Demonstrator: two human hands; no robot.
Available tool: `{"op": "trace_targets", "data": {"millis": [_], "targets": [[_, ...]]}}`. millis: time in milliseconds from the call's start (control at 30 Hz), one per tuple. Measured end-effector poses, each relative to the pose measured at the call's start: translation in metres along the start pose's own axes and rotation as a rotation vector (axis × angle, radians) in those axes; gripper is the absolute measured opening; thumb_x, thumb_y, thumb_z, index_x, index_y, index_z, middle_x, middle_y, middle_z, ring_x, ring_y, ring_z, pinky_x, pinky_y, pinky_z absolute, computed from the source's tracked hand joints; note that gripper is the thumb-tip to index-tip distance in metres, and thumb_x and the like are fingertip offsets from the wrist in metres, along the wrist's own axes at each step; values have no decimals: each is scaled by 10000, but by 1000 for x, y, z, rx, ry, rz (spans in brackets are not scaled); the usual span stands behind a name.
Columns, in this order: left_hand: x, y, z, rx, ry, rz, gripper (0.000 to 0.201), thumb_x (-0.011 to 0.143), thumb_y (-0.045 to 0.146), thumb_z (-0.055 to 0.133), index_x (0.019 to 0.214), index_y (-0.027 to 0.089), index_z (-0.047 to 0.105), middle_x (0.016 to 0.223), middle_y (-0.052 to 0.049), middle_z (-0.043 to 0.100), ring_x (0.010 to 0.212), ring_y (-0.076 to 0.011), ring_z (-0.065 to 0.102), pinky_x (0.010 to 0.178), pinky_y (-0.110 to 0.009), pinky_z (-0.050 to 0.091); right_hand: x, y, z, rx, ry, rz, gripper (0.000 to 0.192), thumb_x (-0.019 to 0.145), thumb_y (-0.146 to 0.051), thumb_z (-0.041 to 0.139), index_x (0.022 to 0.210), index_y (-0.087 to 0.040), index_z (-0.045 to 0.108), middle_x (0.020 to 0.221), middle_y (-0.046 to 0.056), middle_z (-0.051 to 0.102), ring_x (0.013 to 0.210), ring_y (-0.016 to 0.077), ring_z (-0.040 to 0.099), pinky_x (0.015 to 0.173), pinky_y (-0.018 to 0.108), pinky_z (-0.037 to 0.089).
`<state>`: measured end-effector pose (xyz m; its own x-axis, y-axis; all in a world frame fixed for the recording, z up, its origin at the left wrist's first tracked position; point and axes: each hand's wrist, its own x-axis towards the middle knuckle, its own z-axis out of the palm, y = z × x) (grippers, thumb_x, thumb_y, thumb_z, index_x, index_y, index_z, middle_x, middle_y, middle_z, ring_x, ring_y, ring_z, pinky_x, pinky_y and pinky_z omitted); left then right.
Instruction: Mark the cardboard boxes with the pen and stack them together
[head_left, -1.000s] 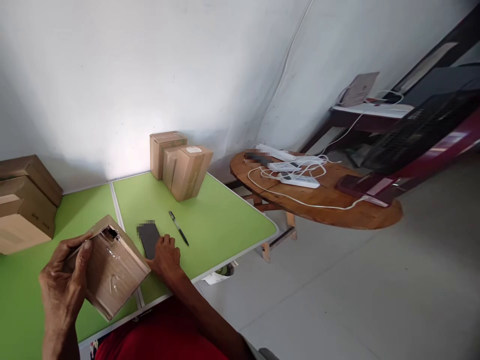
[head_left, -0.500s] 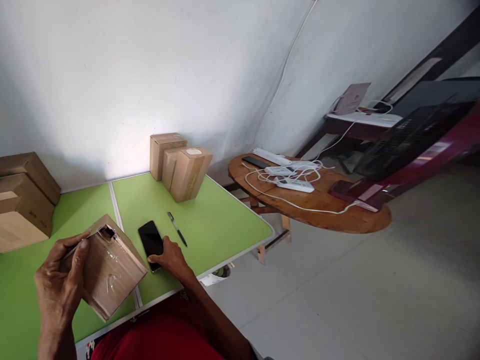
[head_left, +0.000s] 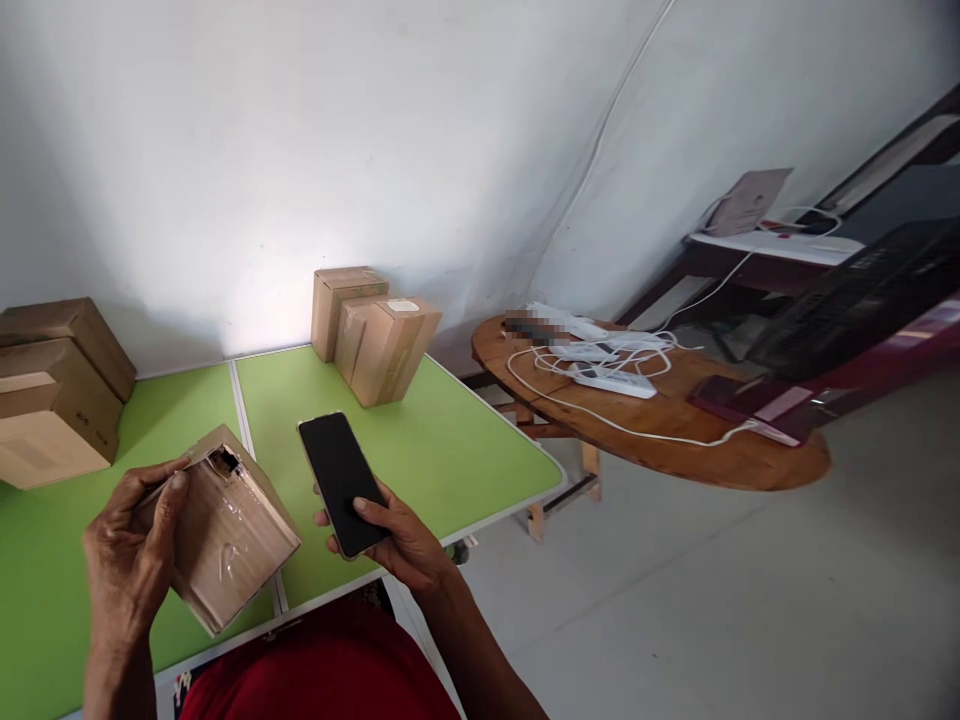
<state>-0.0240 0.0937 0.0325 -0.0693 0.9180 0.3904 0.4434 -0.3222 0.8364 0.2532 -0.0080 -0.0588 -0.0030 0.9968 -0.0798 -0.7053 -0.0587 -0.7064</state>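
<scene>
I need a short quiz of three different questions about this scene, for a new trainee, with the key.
1. True or false: the right hand holds the phone above the green table.
2. What does the left hand hold? A) pen B) taped cardboard box C) cable
3. Fill in: the phone's screen is ____ (lit or dark).

Key: 1 true; 2 B; 3 dark.
</scene>
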Motion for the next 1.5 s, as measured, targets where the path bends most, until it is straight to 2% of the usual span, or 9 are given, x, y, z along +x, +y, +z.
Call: {"op": "trace_targets", "data": {"millis": [167,333,533,767,900,1033,1133,1267,1500], "targets": [[-2,5,4,16,-14,23,511,841,740,786,1013,269,879,1070,-70,873,958,-263,816,738,-309,639,-9,-16,60,20,-220,-19,718,895,-650,918,1407,-257,603,1227,130,816,975,297,846,646,327,657],[-3,4,0,4,-27,63,449,846,683,777,981,261,849,1032,-74,865,948,-270,821,751,-315,641,0,3,103,78,-355,-1,944,801,-711,962,1538,-277,563,1192,99,812,1088,330,829,843,450,711],[-2,3,-3,-1,-28,82,359,854,591,752,942,248,808,873,-47,819,847,-258,810,746,-326,625,5,24,107,100,-405,2,872,839,-728,916,1502,-259,599,1185,99,814,1089,315,825,866,456,717],[-3,1,-2,21,-18,73,479,847,707,749,963,248,818,982,-72,859,946,-284,825,794,-339,640,0,16,107,95,-367,-3,893,823,-736,930,1500,-252,605,1253,119,808,1192,338,801,941,475,699],[-2,-1,-5,28,4,30,526,846,756,767,973,251,844,1039,-78,872,938,-270,822,714,-303,635,-3,5,96,73,-308,-30,827,834,-767,907,1433,-257,651,1165,108,828,1051,321,833,831,436,709],[-1,-3,-8,21,27,18,561,846,774,772,1004,244,866,1034,-79,871,912,-257,814,661,-283,625,7,-3,63,-20,-70,-96,711,874,-799,852,1298,-251,693,1047,83,835,809,266,833,707,380,689],[-1,-4,-8,3,19,-6,575,847,783,776,1028,245,873,1059,-80,870,915,-250,807,652,-275,622,35,0,30,-122,127,-166,673,876,-793,846,1216,-238,678,1028,76,825,818,274,849,696,375,688],[-3,-4,-6,9,13,-2,554,846,780,783,1029,266,882,1076,-65,872,987,-255,814,727,-282,634,84,12,-7,-328,324,-76,567,945,-746,779,1119,-226,635,946,73,801,855,283,862,729,389,696],[-4,-5,-9,12,26,-7,529,843,786,794,1010,293,888,1060,-58,876,1014,-283,824,726,-308,655,134,20,-33,-567,422,-19,456,1020,-655,699,1101,-220,587,922,60,788,779,218,831,755,386,697]]}}
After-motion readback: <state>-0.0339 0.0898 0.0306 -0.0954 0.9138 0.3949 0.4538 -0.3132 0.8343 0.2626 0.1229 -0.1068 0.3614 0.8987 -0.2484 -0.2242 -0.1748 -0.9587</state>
